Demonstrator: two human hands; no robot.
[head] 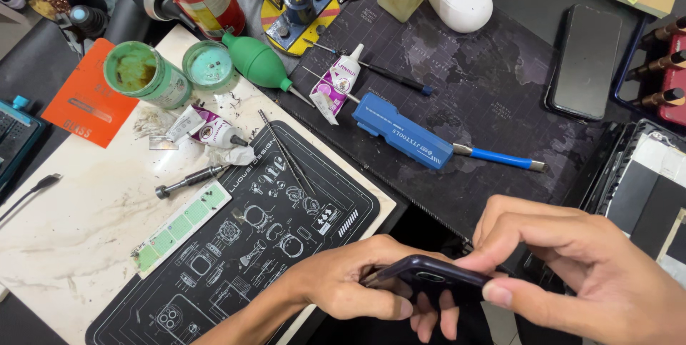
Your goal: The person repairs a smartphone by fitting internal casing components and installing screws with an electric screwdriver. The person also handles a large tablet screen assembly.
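My right hand (pixel 572 266) arches in from the lower right, thumb and fingers clamped on one end of the dark phone (pixel 436 273); my left hand (pixel 350 284) comes up from below, fingers curled under its other end, gripping it. The phone sits between both hands at the bottom edge, off the black printed mat (pixel 236 245). Further up lie a blue tool case (pixel 404 130), an orange card (pixel 89 95), a green-lidded tub (pixel 146 73), a green rubber blower (pixel 259 64) and a small purple-and-white glue tube (pixel 336 86), all well apart from my hands.
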